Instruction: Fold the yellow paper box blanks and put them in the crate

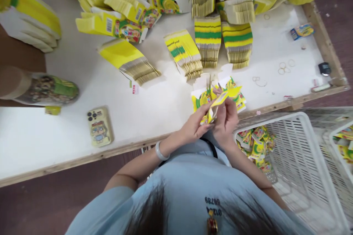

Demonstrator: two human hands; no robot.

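Observation:
Both of my hands hold one small yellow and green carton (217, 103) just above the table's front edge. My left hand (195, 125), with a pale bangle on its wrist, grips the carton's lower left side. My right hand (227, 119) pinches its right side, fingers bent around a flap. Right behind the carton lies a small pile of flat carton blanks (205, 93) with white flaps up.
Stacks of flat yellow-green blanks (208, 40) fill the back of the white table (82, 80). A phone (99, 126) lies at front left, rubber bands (285, 67) at right. A white plastic crate (300, 143) at my right holds several folded cartons (256, 147).

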